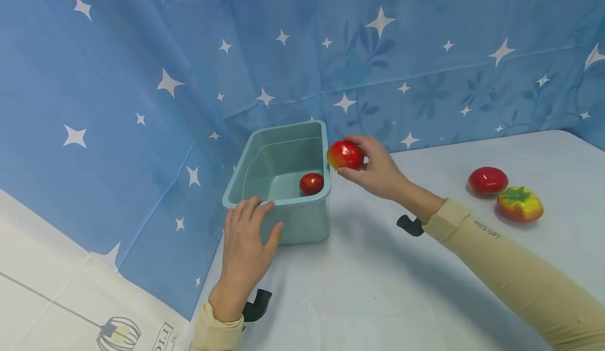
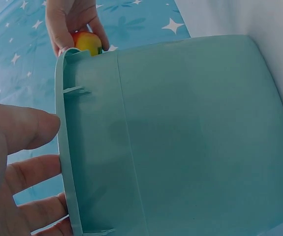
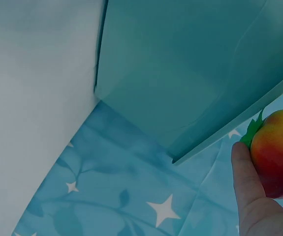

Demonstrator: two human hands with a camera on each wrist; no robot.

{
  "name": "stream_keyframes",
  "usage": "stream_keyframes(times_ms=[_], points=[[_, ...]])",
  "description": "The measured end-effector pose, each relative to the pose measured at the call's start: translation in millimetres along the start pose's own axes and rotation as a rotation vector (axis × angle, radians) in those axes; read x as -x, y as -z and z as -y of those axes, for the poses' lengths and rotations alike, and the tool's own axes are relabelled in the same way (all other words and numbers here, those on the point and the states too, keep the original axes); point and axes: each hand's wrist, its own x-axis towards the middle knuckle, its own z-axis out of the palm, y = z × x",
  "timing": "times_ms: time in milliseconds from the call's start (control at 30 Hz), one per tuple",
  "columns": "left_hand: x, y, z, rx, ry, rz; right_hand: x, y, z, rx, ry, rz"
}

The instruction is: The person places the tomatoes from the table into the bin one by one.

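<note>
My right hand holds a red and yellow toy tomato between thumb and fingers, just beside the right rim of a blue-green plastic bin. In the right wrist view the held tomato shows a green leafy top. Inside the bin lies another red piece, near its right wall. My left hand rests its fingertips on the bin's near rim, thumb held apart. From the left wrist view, the fingers reach the rim with little bend.
On the white table, to the right, lie a red toy fruit and a yellow-red toy tomato with a green top, side by side. A blue star-patterned cloth hangs behind and left of the bin.
</note>
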Motion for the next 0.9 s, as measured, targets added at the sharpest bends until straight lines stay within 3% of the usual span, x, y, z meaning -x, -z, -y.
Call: stream_keyframes(times_ms=[900], points=[[0.1,2.4,-0.9,-0.01,0.007,0.012,-5.9,-31.0,32.2,-0.075,0.119,0.03]])
